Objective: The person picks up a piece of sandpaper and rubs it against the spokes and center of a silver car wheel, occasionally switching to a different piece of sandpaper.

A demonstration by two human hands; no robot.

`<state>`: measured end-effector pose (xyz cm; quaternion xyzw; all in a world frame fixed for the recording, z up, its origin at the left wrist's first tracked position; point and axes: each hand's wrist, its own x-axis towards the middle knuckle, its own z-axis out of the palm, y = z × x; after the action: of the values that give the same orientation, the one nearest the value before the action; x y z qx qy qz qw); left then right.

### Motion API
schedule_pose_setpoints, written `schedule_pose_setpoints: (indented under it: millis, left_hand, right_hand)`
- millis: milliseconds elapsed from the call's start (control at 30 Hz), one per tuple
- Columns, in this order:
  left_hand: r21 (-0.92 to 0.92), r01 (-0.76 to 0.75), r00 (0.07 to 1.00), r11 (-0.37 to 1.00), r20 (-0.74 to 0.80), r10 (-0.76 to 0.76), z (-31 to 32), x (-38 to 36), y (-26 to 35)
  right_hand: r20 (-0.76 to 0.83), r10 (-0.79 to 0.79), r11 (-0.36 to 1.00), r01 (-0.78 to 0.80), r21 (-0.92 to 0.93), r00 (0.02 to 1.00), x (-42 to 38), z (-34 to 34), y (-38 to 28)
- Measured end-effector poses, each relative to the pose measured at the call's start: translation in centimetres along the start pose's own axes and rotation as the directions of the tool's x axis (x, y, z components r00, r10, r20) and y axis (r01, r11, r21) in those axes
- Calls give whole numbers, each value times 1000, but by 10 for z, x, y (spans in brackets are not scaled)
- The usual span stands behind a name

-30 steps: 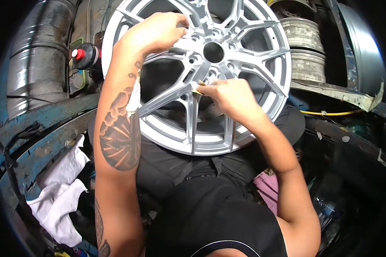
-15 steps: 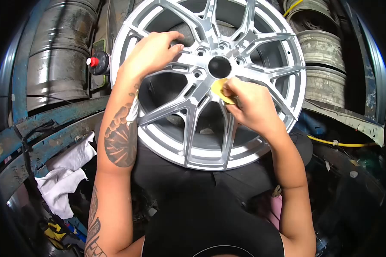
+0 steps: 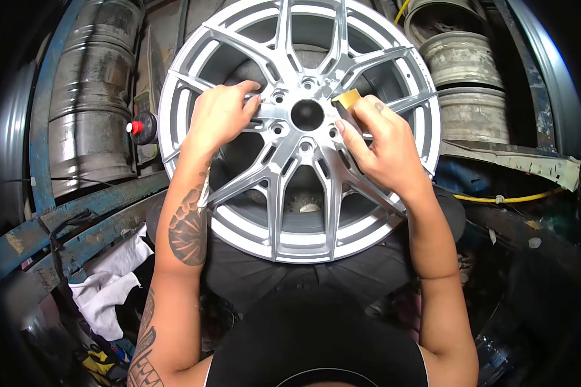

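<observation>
A silver multi-spoke wheel rim (image 3: 275, 219) lies tilted in front of me, over my lap. My left hand (image 3: 223, 115) rests on a spoke at the rim's left side, its fingers curled round the spoke's edge. Between the thumb and fingers of my right hand (image 3: 386, 138) is a small yellow sanding pad (image 3: 347, 99), held just right of the round centre hole. Patches of duller and brighter grey show on the spokes near the hub.
Stacked metal wheels stand on the left (image 3: 90, 138) and right (image 3: 463, 113) behind blue metal frames. A black bottle with a red cap (image 3: 134, 127) is left of the rim. White cloth (image 3: 103, 300) hangs at lower left; a yellow hose (image 3: 507, 198) runs at right.
The rim has shifted left in view. My right hand has moved the yellow pad from below the centre hole to its upper right. My left hand still sits on the left spoke.
</observation>
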<state>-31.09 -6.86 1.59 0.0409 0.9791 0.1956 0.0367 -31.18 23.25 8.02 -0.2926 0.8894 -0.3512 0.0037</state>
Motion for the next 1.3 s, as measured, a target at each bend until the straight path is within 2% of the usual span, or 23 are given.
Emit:
schedule_pose_setpoints:
  millis: [100,200,233,267,367,400,467,533,600,700,800,933,967,1067,1300]
  left_hand:
    - [-6,62,997,998,46,-61,-8,0,8]
    - [-10,38,999,999,11,-38,-5,-1,8]
    - [-7,53,998,999,38,-53,-7,-1,9]
    - [-3,55,998,998,40,-55,-8,0,10]
    - [27,60,998,998,12,-61,-4,-1,7]
    - [31,35,999,999,-2,-35,-3,-1,5]
    - [26,24,999,999,-45,-23,2,-1,3]
    - [8,46,999,999,-1,-46,2,0,3]
    - [78,6,999,997,-41,-3,5,-1,2]
    - [88,-16,999,996,-44,20,7,1,3]
    - [46,-15,998,999,-53,17,7,2,1]
    - [33,-60,995,998,-73,62,7,3,-4]
    - [40,-67,995,997,-77,70,8,3,-6]
    - [46,-46,997,998,-62,49,4,0,-4]
    - [20,-23,999,1000,-40,24,2,2,-3]
  right_hand:
    - [-16,20,1000,-20,-10,1000,6,-7,1]
    - [-60,-90,996,91,3,994,3,3,4]
    - [15,-77,996,77,-40,997,3,-1,0]
    - [-10,-124,992,123,-34,992,0,3,1]
    - [194,-29,995,47,-87,981,-9,11,-5]
    - [237,-86,974,132,-186,968,-17,21,-6]
    - [384,-98,975,166,-148,918,-35,41,-14]
    - [416,-106,987,146,-66,903,-49,61,-21]
    - [360,-153,972,206,-114,920,-52,76,-21]
    - [313,-220,949,277,-153,924,-50,94,-15]
    - [404,-201,938,294,-183,892,-49,99,-14]
    - [431,-214,941,303,-149,877,-39,98,-16]
    - [494,-176,923,317,-219,852,-37,93,-21]
    - [404,-253,922,346,-176,879,-32,107,-17]
    - [481,-201,912,342,-226,854,-37,91,-23]
